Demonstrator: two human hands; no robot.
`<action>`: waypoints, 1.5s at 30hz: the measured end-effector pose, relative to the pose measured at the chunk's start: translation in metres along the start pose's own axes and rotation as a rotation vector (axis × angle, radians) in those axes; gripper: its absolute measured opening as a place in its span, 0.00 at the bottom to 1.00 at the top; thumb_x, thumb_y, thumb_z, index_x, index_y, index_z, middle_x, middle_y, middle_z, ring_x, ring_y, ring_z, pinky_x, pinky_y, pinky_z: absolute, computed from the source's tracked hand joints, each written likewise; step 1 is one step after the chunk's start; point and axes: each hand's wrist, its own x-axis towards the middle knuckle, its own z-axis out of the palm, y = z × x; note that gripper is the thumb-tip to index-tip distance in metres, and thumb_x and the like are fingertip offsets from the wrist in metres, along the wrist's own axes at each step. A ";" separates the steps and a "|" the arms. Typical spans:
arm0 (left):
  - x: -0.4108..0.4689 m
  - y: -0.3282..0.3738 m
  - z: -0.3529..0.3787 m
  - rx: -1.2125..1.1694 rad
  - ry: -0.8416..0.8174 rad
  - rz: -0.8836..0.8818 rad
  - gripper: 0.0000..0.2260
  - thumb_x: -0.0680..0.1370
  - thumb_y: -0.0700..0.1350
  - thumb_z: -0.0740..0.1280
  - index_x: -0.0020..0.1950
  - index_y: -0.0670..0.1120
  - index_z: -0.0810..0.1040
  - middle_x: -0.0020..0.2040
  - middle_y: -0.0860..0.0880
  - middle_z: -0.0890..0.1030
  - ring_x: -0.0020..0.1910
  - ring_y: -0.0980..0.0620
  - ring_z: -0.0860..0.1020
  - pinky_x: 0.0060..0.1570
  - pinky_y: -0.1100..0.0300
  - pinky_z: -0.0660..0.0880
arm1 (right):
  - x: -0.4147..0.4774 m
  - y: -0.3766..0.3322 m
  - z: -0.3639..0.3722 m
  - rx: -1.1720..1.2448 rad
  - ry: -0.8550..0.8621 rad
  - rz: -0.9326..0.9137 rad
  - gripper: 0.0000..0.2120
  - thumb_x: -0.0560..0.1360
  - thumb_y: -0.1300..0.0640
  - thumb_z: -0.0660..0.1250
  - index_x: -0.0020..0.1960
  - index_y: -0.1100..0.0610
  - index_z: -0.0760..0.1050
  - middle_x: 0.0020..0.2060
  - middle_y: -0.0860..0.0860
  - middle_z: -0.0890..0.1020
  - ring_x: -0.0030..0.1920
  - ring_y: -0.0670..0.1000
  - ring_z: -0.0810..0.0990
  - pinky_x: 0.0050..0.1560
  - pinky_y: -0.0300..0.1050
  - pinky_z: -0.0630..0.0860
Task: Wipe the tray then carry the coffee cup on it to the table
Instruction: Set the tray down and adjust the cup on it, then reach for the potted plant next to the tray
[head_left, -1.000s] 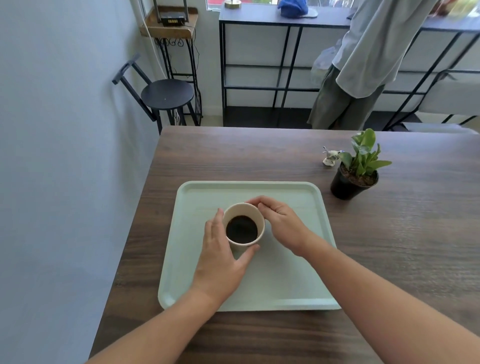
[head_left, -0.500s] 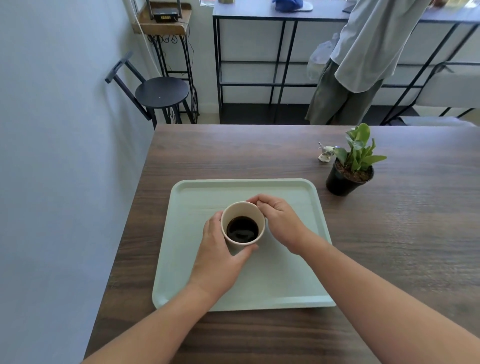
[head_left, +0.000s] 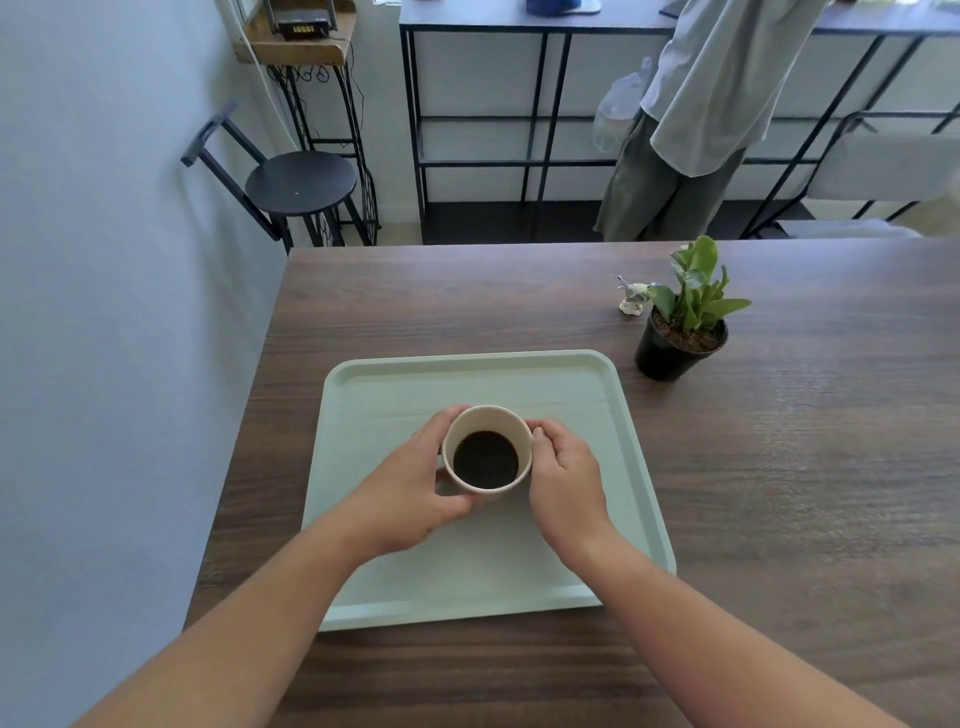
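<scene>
Cup: cream paper cup of black coffee (head_left: 486, 451), near full, upright at the middle of the pale green rectangular plastic tray (head_left: 618, 415).
Tray: flat on the dark wood-grain bench (head_left: 779, 493), near its left edge.
Left hand (head_left: 410, 491): fingers curled round the cup's left wall, in contact.
Right hand (head_left: 566, 480): closed against the right wall.
Step (judged): steadying or lifting the cup.
Technique: even side pressure, no squeeze; paper wall buckles. Keep rim level, move slowly.
Risk: small black-potted green plant (head_left: 683, 325) close to the tray's far right corner.
</scene>
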 end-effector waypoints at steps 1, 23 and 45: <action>0.000 -0.001 0.000 -0.003 -0.008 0.004 0.35 0.69 0.48 0.77 0.71 0.64 0.65 0.64 0.64 0.76 0.64 0.62 0.74 0.63 0.60 0.74 | -0.003 0.001 0.000 -0.005 0.014 -0.004 0.16 0.82 0.57 0.55 0.47 0.51 0.81 0.41 0.47 0.85 0.45 0.45 0.83 0.45 0.36 0.77; -0.056 -0.068 0.001 0.864 0.254 -0.151 0.34 0.80 0.63 0.43 0.81 0.46 0.44 0.82 0.49 0.46 0.80 0.55 0.43 0.78 0.55 0.44 | -0.014 0.057 -0.070 -1.084 0.083 -0.171 0.30 0.82 0.48 0.52 0.80 0.60 0.52 0.80 0.52 0.52 0.79 0.49 0.50 0.76 0.41 0.41; 0.142 0.047 -0.016 0.204 0.474 0.179 0.11 0.79 0.48 0.64 0.60 0.47 0.74 0.53 0.51 0.76 0.48 0.59 0.76 0.47 0.65 0.73 | 0.117 -0.018 -0.128 -0.613 0.542 -0.074 0.54 0.63 0.34 0.75 0.77 0.60 0.55 0.73 0.57 0.66 0.73 0.57 0.60 0.73 0.52 0.59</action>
